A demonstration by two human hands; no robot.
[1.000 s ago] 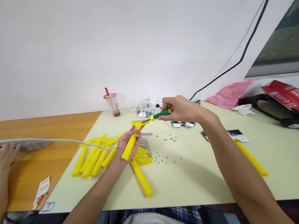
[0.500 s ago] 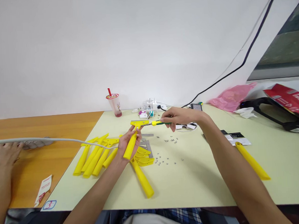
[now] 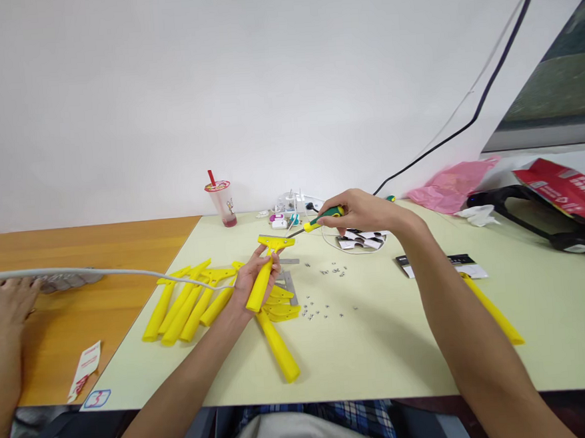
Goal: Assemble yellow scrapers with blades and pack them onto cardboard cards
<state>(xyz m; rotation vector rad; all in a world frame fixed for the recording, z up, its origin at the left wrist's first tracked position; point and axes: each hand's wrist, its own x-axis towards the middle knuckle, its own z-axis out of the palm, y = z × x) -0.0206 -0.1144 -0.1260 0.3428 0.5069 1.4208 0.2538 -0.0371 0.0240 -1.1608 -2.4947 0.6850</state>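
Pale green table [image 3: 381, 346] butts against a wooden table [image 3: 74, 247] on the left. A row of smooth yellow plastic handles [image 3: 183, 310] lies flat, just left of the left hand.

Left hand [image 3: 256, 278] is wrapped closed around a yellow scraper [image 3: 266, 271], fingers on the handle, T-shaped head up and tilted off the table.

Right hand [image 3: 359, 211] pinches a green-and-yellow screwdriver [image 3: 320, 220]; the thin metal tip points at the scraper head. Whether tip and head actually touch is too small to tell.

Another yellow handle [image 3: 494, 311] is partly hidden behind the right forearm. Another person's hand [image 3: 2, 302] is at the left edge, its arm cut off by the frame.

Small screws [image 3: 323, 307] are scattered right of the scraper; individual shapes unreadable.
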